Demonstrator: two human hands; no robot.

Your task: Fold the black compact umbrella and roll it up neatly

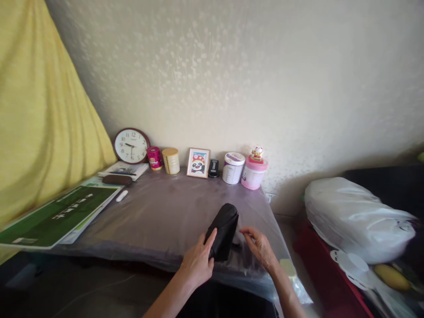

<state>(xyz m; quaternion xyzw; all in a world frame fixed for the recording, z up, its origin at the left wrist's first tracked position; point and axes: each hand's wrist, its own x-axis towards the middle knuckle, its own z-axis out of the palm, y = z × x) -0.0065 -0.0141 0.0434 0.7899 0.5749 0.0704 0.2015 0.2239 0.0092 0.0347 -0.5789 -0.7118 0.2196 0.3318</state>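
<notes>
A black folded umbrella, by its look a smooth rolled bundle of dark cloth, lies tilted near the front edge of the table. My left hand grips its left side, thumb and fingers around the lower part. Just to the right, my right hand is apart from the bundle, thumb and forefinger pinched together. Whatever is in that pinch, if anything, is too small to make out. A small dark flap or strap shows on the table between the bundle and my right hand.
Along the wall stand a clock, several tins and tubs, and a framed panda picture. A green board and a white marker lie left on the plastic-covered table. A white bag sits at right.
</notes>
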